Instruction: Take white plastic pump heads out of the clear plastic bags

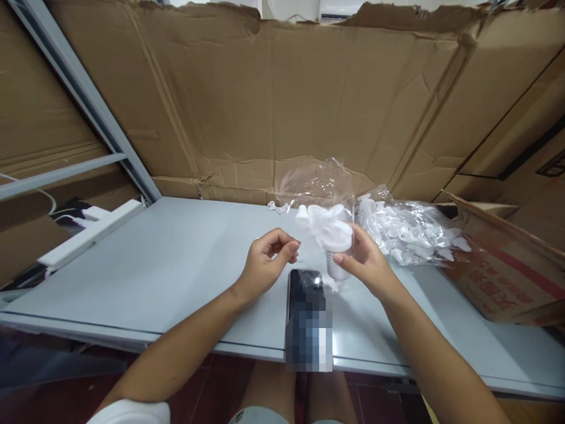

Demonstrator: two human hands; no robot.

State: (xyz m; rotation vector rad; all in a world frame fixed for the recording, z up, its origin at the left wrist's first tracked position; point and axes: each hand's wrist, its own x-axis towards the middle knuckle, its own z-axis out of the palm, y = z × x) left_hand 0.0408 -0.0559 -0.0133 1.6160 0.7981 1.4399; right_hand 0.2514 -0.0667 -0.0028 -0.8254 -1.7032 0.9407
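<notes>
A clear plastic bag [318, 182] stands up over the table, with rounded white plastic parts [329, 227] inside it. At its lower right shows a ribbed white cylinder [337, 265]. My right hand [364, 259] is closed around the bag's right side, thumb across the ribbed part. Just left of the bag, my left hand [271, 256] is in a pinch, thumb against the curled fingers; whatever is between the fingertips cannot be made out. A dark phone [305, 285] lies in front of the hands, its lower part blurred out.
To the right lies another clear bag [406, 229] full of white plastic parts, beside a cardboard box [503, 265]. Small white pieces [277, 207] sit at the table's back edge. A white power strip [90, 232] runs along the left. Cardboard sheets [309, 100] wall off the back.
</notes>
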